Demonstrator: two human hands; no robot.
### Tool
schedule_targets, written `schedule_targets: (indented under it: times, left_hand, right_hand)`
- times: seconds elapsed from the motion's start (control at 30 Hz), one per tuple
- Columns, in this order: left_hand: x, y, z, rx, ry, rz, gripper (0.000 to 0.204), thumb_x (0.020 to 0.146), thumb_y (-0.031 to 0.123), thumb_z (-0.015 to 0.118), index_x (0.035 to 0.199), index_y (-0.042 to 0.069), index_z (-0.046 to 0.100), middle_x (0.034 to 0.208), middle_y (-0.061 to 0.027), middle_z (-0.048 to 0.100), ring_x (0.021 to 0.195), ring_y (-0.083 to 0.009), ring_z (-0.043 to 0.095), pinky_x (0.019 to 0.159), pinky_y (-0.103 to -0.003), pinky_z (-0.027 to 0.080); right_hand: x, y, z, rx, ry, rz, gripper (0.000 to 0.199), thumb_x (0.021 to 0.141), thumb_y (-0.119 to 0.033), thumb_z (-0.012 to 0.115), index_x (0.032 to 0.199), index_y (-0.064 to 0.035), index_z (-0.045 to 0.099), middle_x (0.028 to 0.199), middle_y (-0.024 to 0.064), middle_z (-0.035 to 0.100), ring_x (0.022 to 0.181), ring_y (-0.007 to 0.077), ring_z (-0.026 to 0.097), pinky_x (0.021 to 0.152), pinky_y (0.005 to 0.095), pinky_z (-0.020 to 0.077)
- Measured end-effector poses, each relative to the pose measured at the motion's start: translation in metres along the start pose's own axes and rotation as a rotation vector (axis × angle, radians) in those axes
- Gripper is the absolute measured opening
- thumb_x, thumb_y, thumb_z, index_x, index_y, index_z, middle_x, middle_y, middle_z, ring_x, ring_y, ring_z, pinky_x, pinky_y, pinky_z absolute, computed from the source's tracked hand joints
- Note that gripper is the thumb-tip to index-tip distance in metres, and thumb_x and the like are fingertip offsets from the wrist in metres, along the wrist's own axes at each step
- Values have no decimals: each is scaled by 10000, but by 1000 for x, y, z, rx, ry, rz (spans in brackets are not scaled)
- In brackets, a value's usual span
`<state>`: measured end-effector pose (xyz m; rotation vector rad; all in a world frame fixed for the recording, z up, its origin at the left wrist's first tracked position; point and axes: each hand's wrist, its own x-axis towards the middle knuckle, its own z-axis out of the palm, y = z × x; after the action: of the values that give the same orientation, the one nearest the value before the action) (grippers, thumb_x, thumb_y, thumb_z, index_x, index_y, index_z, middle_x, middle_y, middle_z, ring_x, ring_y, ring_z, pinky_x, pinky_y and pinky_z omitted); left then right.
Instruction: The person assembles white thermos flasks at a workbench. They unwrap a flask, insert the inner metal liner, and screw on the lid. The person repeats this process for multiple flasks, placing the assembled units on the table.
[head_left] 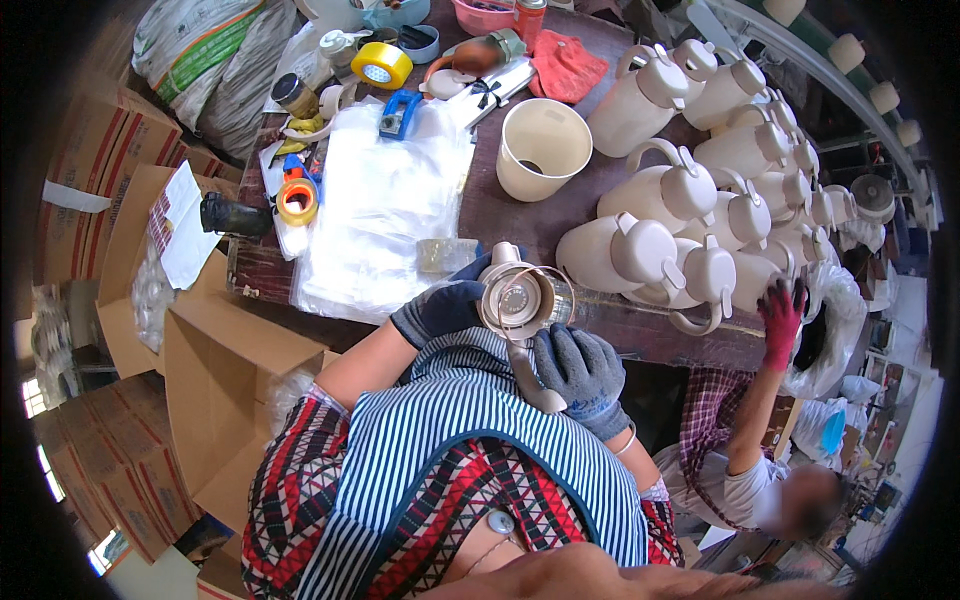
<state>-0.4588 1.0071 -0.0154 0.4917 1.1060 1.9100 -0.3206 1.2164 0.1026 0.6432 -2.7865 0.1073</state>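
Note:
Close to my striped apron, I hold a beige jug (512, 300) at the table's front edge. Its round opening faces up, with a short spout on the far side and a curved handle (532, 380) pointing back toward me. My left hand (447, 308), in a dark grey glove, is closed around the jug's left side, with its fingertips hidden. My right hand (582, 372), in a grey glove, curls at the jug's lower right beside the handle. A thin ring shows over the jug's right side; whether it is loose I cannot tell.
Many lidded beige jugs (640, 250) crowd the table's right. A beige bucket (545, 150), clear plastic bags (385, 200), yellow tape (381, 65) and a red cloth (565, 66) lie ahead. An open carton (225, 370) stands left. At right a co-worker's pink-gloved hand (782, 320) reaches toward the jugs.

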Motion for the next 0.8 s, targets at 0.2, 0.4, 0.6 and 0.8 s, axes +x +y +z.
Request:
schedule_targets:
  times: [0.2,0.4,0.6,0.8]
  left_hand:
    - [4,4,4,695,5,-33,761,835,208,824,1469,66,429,1412,-101,545,1311,-221,524,1121,-343,431]
    - [3,1,6,521,43,93,734,884,168,754,1492,55,360,1425,-103,509,1315,-209,506,1122,-329,417]
    - [8,7,15,220,98,-16,733,824,150,831,1448,52,460,1408,-112,544,1288,-230,532,1108,-336,433]
    - [14,5,13,487,-11,77,690,898,144,752,1473,71,378,1399,-82,527,1276,-180,535,1092,-312,451]
  right_hand:
    - [0,3,3,16,-28,-4,443,809,-195,665,1248,-140,671,1209,66,635,1063,221,619,875,370,533]
    - [1,3,2,7,9,-4,427,811,-197,664,1233,-137,681,1196,76,643,1048,237,625,866,371,535]
    - [-5,3,5,37,10,18,426,812,-205,673,1233,-141,680,1208,75,642,1062,243,618,884,380,541]
    - [-6,5,0,110,73,89,426,792,-165,691,1217,-139,686,1144,76,666,1019,250,637,839,367,557]
